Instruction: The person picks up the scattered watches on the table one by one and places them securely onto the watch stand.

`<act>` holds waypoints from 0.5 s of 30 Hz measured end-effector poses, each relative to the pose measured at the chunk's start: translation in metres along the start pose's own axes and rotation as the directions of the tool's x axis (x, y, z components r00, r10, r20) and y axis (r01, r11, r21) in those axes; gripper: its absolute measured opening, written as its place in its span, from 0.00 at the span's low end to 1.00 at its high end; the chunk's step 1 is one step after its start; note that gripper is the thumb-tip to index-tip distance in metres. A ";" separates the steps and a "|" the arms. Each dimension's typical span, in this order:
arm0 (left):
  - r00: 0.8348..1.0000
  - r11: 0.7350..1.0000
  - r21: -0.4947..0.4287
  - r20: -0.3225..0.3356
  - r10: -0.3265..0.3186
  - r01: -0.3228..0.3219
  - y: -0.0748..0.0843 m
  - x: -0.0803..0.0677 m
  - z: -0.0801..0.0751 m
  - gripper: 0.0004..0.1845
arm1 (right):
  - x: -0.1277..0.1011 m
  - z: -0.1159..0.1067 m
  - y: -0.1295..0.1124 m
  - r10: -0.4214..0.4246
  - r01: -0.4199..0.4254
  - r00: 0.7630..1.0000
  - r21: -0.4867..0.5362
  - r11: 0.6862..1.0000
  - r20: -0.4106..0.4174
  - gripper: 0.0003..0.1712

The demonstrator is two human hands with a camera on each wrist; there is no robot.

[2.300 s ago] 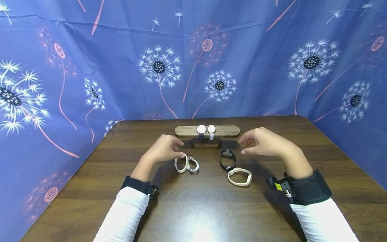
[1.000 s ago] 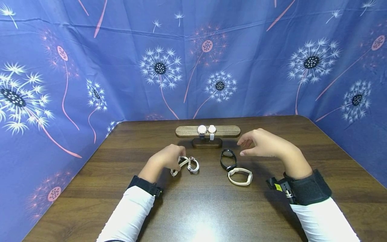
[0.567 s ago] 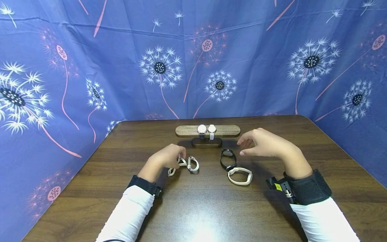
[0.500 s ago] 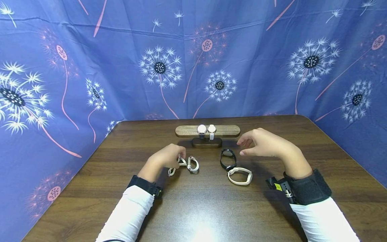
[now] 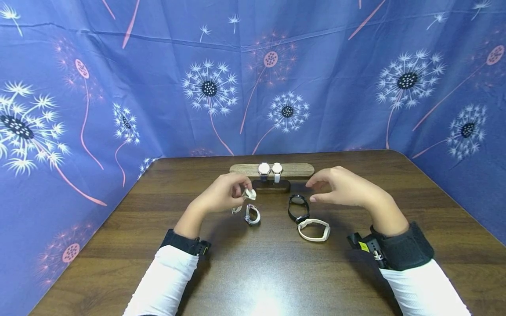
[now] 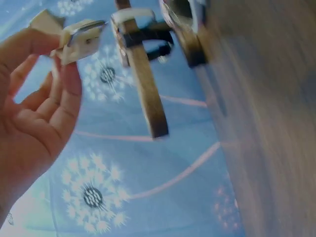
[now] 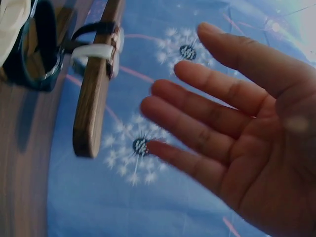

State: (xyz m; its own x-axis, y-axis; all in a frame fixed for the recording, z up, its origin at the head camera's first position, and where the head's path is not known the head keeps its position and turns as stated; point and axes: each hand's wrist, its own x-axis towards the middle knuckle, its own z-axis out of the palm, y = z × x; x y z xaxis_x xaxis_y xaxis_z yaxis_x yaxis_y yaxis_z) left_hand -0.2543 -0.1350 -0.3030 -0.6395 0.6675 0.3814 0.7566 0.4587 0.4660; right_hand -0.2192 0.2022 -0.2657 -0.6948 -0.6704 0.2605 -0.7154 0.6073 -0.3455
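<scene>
My left hand (image 5: 216, 195) pinches a cream-banded watch (image 5: 250, 194) above the table, left of the stand's base. In the left wrist view, thumb and fingertips grip the watch (image 6: 83, 43) near its case. Below that hand, a white watch (image 5: 258, 217) lies on the table. My right hand (image 5: 349, 188) hovers right of the stand, holding nothing; its fingers (image 7: 207, 128) are loosely extended in the right wrist view. Nearest to it, a black watch (image 5: 297, 201) lies on the table, touching a cream band watch (image 5: 326, 232).
A wooden watch stand (image 5: 298, 170) stands at the table's back. Its bar carries a dark-strapped watch (image 5: 263, 169) and a white-strapped watch (image 5: 276, 168) side by side, near the middle. Behind the brown table (image 5: 253, 263) hangs a blue dandelion-print cloth (image 5: 336, 79).
My left hand has lifted the cream-banded watch off the table, up and toward the stand. The right hand has shifted slightly left. The other watches stay where they were.
</scene>
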 end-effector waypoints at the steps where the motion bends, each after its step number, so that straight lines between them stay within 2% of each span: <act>1: 0.999 0.999 -0.026 -0.025 0.030 -0.031 0.003 0.001 0.001 0.16 | 0.000 0.001 -0.003 -0.016 0.016 1.000 -0.009 1.000 -0.018 0.15; 4: 0.988 0.989 -0.083 -0.105 0.116 -0.125 0.015 0.006 0.007 0.15 | 0.003 0.005 -0.016 -0.090 0.087 0.992 -0.031 0.996 -0.088 0.14; 8: 0.951 0.957 -0.137 -0.214 0.222 -0.255 0.032 0.009 0.013 0.15 | 0.009 0.014 -0.036 -0.184 0.178 0.961 -0.048 0.983 -0.205 0.19; 12: 0.910 0.930 -0.122 -0.287 0.301 -0.346 0.046 0.010 0.017 0.15 | 0.016 0.026 -0.049 -0.243 0.248 0.925 -0.019 0.968 -0.292 0.25; 15: 0.887 0.921 -0.079 -0.309 0.342 -0.382 0.053 0.010 0.019 0.15 | 0.020 0.034 -0.053 -0.266 0.287 0.899 0.008 0.958 -0.349 0.27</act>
State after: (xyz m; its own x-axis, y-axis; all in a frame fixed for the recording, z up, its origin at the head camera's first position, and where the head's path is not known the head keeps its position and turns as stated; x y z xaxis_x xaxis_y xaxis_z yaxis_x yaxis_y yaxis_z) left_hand -0.2185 -0.0924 -0.2899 -0.3508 0.5678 0.7447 0.9304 0.1208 0.3461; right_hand -0.1924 0.1418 -0.2727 -0.4598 -0.6154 0.6402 -0.8839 0.3860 -0.2639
